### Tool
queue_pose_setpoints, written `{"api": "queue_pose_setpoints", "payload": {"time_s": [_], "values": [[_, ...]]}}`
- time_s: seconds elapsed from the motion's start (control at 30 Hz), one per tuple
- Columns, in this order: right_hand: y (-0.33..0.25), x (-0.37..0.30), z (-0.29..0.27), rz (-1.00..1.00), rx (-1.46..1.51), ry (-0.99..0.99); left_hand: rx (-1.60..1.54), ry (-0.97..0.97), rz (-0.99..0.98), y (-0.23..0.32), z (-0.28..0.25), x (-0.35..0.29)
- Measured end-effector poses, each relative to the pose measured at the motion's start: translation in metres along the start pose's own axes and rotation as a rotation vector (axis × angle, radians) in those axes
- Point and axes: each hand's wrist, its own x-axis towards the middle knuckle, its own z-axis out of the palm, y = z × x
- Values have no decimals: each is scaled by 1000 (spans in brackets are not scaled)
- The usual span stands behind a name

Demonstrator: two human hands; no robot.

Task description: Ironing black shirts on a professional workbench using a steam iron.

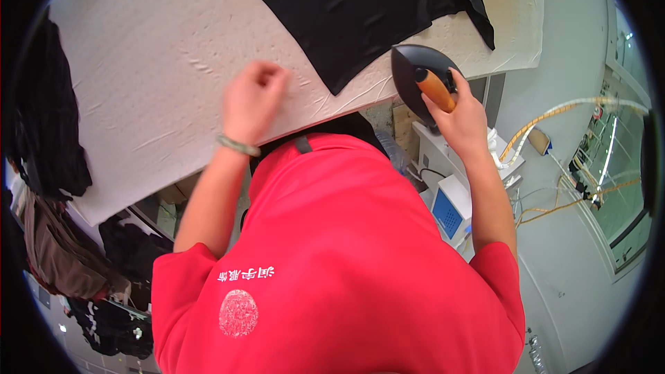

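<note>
My right hand grips the orange-brown wooden handle of a black iron at the table's near edge, right of centre. The iron's pointed end is toward the far left, and its sole is hidden. My left hand, a little blurred, is curled closed over the pale table cover, with nothing visible in it; a band circles its wrist. Beyond and between my hands lies a black garment, spread on the table with one corner pointing toward me. Neither hand touches this cloth.
The pale padded table has a wrinkled cover. Dark cloth hangs over its left edge, with a brown garment below. At right stand a white-and-blue box and a looping white-and-yellow hose.
</note>
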Motion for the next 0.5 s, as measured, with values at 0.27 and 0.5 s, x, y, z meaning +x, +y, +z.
{"api": "queue_pose_setpoints", "payload": {"time_s": [0.27,0.5], "values": [[-37,23,10,-539,-229,-288,384,200,-20,30,94,-39],[-13,57,21,-722,-321,-255,435,391,-113,28,123,-51]]}}
